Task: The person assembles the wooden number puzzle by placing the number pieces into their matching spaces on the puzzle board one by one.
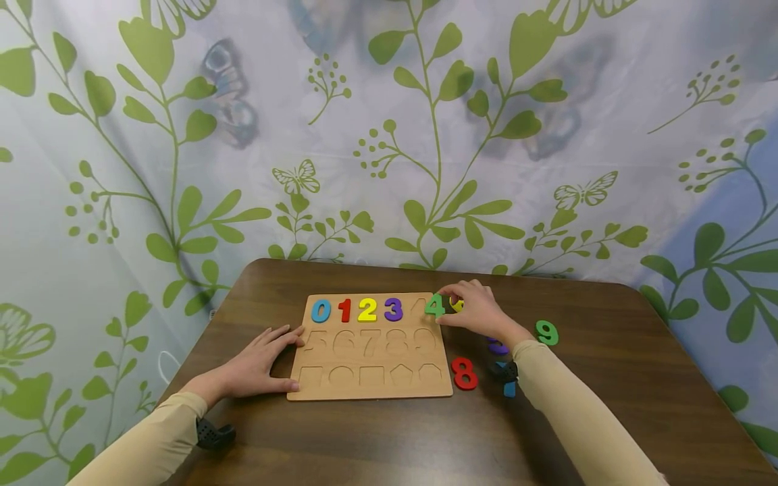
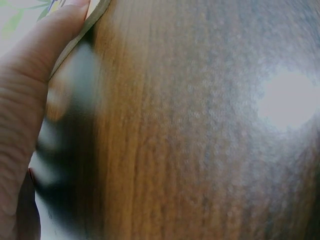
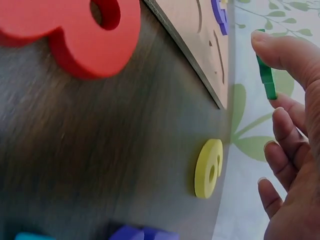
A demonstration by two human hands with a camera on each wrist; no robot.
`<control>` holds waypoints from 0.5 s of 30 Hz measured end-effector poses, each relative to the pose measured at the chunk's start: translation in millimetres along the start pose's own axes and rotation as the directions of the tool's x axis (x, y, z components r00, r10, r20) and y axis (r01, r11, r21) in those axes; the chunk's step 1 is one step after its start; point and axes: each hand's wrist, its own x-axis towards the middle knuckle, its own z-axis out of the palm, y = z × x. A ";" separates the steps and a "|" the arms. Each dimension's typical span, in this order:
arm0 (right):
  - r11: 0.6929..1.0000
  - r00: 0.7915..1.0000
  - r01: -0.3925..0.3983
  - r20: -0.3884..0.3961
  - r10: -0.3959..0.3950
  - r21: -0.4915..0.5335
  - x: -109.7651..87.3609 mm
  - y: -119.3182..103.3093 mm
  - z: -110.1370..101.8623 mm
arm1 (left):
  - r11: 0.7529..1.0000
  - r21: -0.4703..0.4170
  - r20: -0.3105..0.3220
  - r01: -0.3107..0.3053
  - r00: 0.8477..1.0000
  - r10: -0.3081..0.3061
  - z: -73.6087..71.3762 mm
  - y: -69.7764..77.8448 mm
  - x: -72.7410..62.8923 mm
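My right hand (image 1: 477,309) pinches a green number 4 (image 1: 434,306) between thumb and fingertip. It holds the piece over the upper right corner of a wooden number board (image 1: 371,391), just right of the bare 4-shaped recess. In the right wrist view the green 4 (image 3: 267,77) appears edge-on. My left hand (image 1: 258,364) lies at the board's left edge, fingers spread and fingertips touching it. Along the board's top row sit a blue 0 (image 1: 321,310), red 1 (image 1: 344,310), yellow 2 (image 1: 367,310) and purple 3 (image 1: 393,310).
Right of the board lie a red 8 (image 1: 464,374), a green 9 (image 1: 547,333), a yellow piece (image 3: 207,170) with a round hole, a purple piece (image 1: 498,347) and a blue piece (image 1: 509,389), the last two partly hidden by my right arm. A patterned curtain (image 1: 340,155) hangs behind the table.
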 end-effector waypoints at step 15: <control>0.998 0.997 -0.045 0.064 0.047 -0.037 20.2 -1.6 19.3 | 1.000 0.005 0.006 0.013 1.000 -0.013 -1.1 1.3 -0.5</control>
